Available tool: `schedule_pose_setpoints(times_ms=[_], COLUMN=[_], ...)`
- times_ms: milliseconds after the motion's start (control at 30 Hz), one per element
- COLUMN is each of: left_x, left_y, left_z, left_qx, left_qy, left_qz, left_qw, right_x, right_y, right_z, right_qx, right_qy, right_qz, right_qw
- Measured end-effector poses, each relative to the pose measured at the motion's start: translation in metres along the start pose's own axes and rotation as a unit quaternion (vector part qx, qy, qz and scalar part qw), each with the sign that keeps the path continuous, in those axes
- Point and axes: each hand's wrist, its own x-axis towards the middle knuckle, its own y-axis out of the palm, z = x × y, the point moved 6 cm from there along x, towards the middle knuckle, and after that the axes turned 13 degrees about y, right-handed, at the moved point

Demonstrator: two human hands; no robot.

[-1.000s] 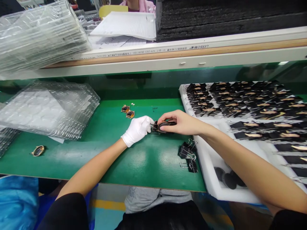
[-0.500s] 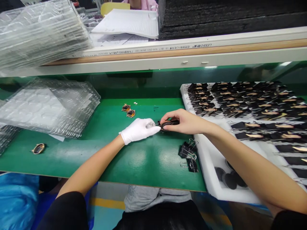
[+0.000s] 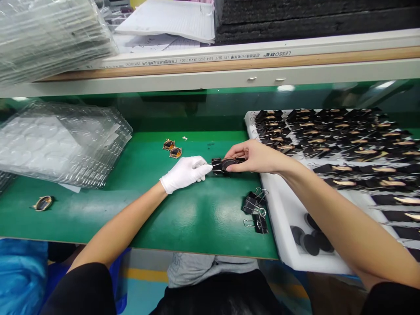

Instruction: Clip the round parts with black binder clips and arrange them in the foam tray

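In a white glove, my left hand [image 3: 187, 172] is closed, its fingertips pinching the wire handle of a black binder clip [image 3: 216, 166]. My bare right hand [image 3: 254, 158] grips a black round disc [image 3: 229, 164] between thumb and fingers. The clip sits against the left side of the disc, and part of another black clip shows under my right fingers. Whatever lies behind the disc is hidden. Loose binder clips [image 3: 254, 203] lie on the green table below my right hand. Past my left hand are two gold-rimmed watch-like pieces [image 3: 172, 148].
A white foam tray [image 3: 278, 218] at right carries rows of clipped pieces [image 3: 334, 131] and several black discs [image 3: 308, 243]. Clear plastic trays [image 3: 65, 144] are stacked at left, near a single gold-rimmed piece [image 3: 43, 203]. A shelf edge [image 3: 197, 78] runs across the back.
My left fingertips have drawn slightly left from the disc, so the black clip between my hands shows more. My right hand still holds the disc. The whole view has shifted a little.
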Motion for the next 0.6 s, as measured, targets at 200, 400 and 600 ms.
schedule_pose_setpoints(times_ms=[200,400,600], left_x=[-0.0003,-0.0005,-0.0011], left_y=[0.0006,0.0061,0.0072], left_z=[-0.0028,-0.0078,-0.0057], left_qx=[0.041,0.044,0.036], left_qy=[0.027,0.019,0.009], left_qz=[-0.018,0.004,0.006], left_qw=[0.999,0.999,0.999], right_x=[-0.0022,-0.0033,-0.0046], right_y=[0.0024,0.005,0.003], right_z=[0.0016,0.0056,0.0067], right_qx=[-0.056,-0.096,-0.106], right_qy=[0.015,0.001,0.009], right_qz=[0.012,0.005,-0.016], right_qw=[0.998,0.995,0.994])
